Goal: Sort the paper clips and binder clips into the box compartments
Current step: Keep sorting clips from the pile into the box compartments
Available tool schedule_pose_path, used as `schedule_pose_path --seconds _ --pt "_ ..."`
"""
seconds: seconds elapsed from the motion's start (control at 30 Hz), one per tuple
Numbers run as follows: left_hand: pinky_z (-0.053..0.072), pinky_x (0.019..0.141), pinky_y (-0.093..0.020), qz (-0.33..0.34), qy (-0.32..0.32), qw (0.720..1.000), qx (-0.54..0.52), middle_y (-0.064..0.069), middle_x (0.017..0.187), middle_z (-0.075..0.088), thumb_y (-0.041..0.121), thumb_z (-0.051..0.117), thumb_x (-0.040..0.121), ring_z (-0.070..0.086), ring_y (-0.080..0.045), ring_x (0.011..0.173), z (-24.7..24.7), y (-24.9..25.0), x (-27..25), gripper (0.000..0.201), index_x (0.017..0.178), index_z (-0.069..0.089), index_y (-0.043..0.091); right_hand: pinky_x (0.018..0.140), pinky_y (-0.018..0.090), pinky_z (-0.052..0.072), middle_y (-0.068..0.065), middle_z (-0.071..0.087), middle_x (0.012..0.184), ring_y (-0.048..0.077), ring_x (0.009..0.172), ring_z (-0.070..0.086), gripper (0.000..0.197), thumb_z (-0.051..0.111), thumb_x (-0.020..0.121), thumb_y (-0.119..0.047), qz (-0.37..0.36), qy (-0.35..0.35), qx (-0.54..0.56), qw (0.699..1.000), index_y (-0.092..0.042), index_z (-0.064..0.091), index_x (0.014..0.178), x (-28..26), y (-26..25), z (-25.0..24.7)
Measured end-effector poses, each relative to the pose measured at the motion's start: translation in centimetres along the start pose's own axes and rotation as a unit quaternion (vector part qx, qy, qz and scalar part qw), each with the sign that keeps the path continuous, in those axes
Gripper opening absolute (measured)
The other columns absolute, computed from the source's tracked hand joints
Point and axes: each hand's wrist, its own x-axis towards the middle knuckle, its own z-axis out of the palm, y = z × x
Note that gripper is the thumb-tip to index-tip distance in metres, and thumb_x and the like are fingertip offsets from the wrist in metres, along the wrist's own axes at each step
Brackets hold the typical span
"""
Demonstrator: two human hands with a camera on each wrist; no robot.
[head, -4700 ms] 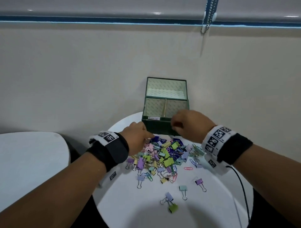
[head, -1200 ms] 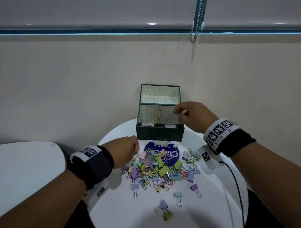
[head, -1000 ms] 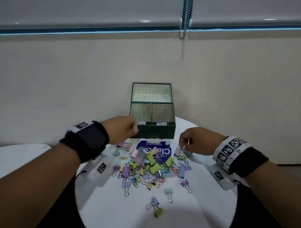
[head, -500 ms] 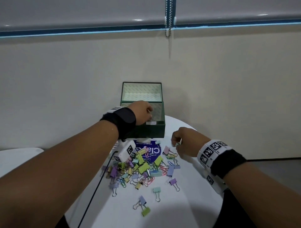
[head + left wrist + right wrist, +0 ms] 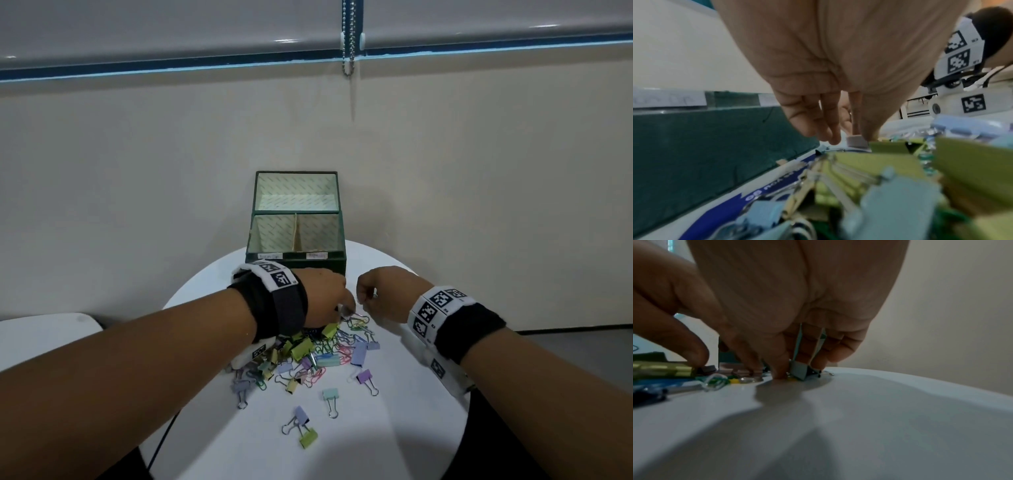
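Observation:
A green box (image 5: pixel 296 268) with its lid up stands at the table's far edge; a divider splits it into two labelled compartments. Before it lies a pile of pastel binder clips and coloured paper clips (image 5: pixel 318 349). My left hand (image 5: pixel 344 308) reaches down onto the pile's far end. In the left wrist view its thumb and fingers (image 5: pixel 826 129) close on a small grey binder clip (image 5: pixel 856 141). My right hand (image 5: pixel 364 301) rests at the pile's far right. Its curled fingers (image 5: pixel 777 368) hold a teal binder clip (image 5: pixel 799 369), handles running up between them.
The round white table (image 5: pixel 394 428) stands against a beige wall. Stray binder clips (image 5: pixel 303 428) lie nearer me. A blue printed card (image 5: pixel 735 199) lies under the pile. A second white table (image 5: pixel 41 339) sits left, and a cable (image 5: pixel 164 442) hangs by my left arm.
My left hand has come back from over the box down to the far end of the pile. My right hand has stayed at the pile's right side.

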Motion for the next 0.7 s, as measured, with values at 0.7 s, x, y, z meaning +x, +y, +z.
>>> schedule_pose_path --seconds 0.7 --pt "0.052 0.079 -0.034 0.002 0.008 0.999 0.031 0.006 0.099 0.055 0.06 0.06 0.086 0.054 -0.017 0.097 0.0 -0.2 -2.6 0.037 0.11 0.069 0.034 0.078 0.032 0.049 -0.006 0.063 0.085 0.017 0.08 0.058 0.031 0.045 0.087 -0.001 -0.084 -0.002 0.057 0.995 -0.028 0.056 0.075 -0.7 -1.0 -1.0"
